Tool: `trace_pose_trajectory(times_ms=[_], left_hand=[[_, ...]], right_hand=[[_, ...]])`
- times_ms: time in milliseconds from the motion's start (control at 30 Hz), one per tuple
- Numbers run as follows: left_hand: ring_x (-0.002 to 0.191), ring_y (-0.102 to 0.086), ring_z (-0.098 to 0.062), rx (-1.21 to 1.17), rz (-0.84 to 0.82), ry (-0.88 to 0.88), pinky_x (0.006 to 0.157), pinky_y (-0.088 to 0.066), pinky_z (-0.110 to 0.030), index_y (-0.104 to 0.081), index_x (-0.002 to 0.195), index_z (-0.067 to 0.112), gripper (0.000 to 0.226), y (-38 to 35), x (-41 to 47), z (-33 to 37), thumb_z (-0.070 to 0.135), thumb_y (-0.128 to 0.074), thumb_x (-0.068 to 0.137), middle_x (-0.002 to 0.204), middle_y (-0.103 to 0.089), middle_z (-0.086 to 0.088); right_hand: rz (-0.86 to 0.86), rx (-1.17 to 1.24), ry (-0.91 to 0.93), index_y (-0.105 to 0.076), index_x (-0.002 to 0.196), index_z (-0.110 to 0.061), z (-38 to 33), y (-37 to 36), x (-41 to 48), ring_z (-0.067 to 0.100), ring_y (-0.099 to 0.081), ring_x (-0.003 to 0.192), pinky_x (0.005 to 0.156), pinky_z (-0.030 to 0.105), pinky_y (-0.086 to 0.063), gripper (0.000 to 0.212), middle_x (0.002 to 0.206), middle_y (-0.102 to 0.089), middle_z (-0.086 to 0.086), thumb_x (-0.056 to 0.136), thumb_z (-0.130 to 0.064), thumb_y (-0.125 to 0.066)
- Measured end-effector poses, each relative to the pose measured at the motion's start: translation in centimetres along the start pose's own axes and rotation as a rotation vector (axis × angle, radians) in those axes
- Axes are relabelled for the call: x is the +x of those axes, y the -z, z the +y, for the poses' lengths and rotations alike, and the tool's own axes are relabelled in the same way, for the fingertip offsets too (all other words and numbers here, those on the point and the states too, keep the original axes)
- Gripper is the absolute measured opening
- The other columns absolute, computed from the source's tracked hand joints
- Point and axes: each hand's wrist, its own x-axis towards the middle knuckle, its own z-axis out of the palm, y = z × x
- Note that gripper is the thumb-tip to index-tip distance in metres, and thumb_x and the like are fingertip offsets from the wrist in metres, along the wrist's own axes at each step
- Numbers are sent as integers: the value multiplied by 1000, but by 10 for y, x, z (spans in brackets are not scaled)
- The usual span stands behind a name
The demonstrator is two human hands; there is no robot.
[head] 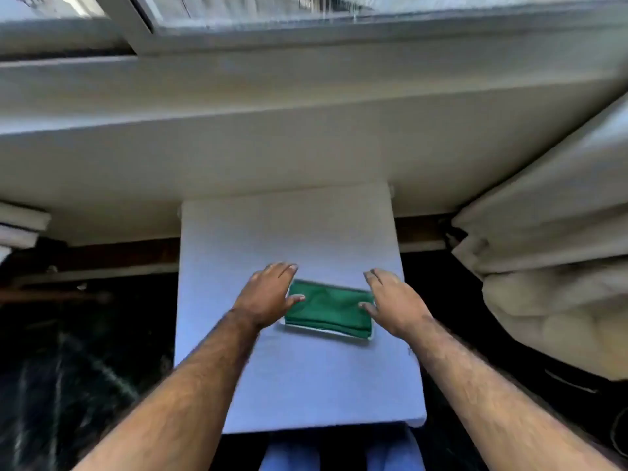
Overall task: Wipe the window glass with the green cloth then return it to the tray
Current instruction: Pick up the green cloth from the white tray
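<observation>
A folded green cloth [329, 308] lies in a shallow white tray [326, 332] on a white table [289, 375]. My left hand [268, 294] hovers at the cloth's left end, fingers spread, thumb touching its edge. At the cloth's right end is my right hand [394, 302], fingers apart and thumb on the fabric. Neither hand has closed on the cloth. The window glass [265, 8] runs along the top of the view above a wide white sill.
A white window frame [142, 32] and deep sill [306, 107] stand behind the table. A bunched cream curtain [550, 253] hangs at the right. Dark floor lies on both sides of the table. Stacked white items [20, 226] sit at the far left.
</observation>
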Motion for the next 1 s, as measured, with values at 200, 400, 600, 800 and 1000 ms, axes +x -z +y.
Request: trace_pose_trajectory(times_ms=[200, 400, 600, 800, 1000], left_hand=[[145, -42, -26, 72, -77, 31, 119, -37, -39, -53, 145, 12, 52, -63, 30, -10, 35, -59, 99, 156, -49, -6], [123, -56, -28, 170, 3, 53, 103, -46, -43, -65, 129, 13, 34, -88, 48, -8, 18, -55, 97, 132, -65, -5], [116, -55, -26, 219, 38, 104, 98, -43, -44, -67, 121, 16, 28, -97, 61, -3, 11, -64, 94, 119, -66, -5], [104, -56, -25, -191, 28, 216, 87, -49, -40, -64, 99, 20, 15, -85, 52, -1, 22, -68, 84, 104, -66, -3], [69, -52, -16, -780, 83, 392, 56, -46, -24, -60, 90, 19, 14, -40, 21, 0, 9, -64, 81, 82, -63, 2]], right_hand=[[-50, 54, -52, -56, 148, -9, 6, -49, 33, 31, -53, 138, 110, 44, -51, 47, 147, -57, 9, 106, -32, -57], [-4, 15, -104, -66, 134, -7, 7, -80, 55, 32, -57, 125, 100, 43, -54, 34, 131, -64, 11, 103, -15, -55], [55, -42, -109, -68, 129, -10, 6, -94, 62, 30, -59, 118, 92, 41, -51, 30, 124, -66, 9, 100, -8, -60], [5, 53, -119, -70, 118, -14, 2, -77, 54, 29, -58, 113, 92, 41, -48, 27, 114, -64, 5, 93, -12, -60], [-101, 315, -36, -49, 96, -23, 5, -24, 25, 27, -55, 81, 55, 31, -36, 13, 87, -59, -1, 91, -16, -59]])
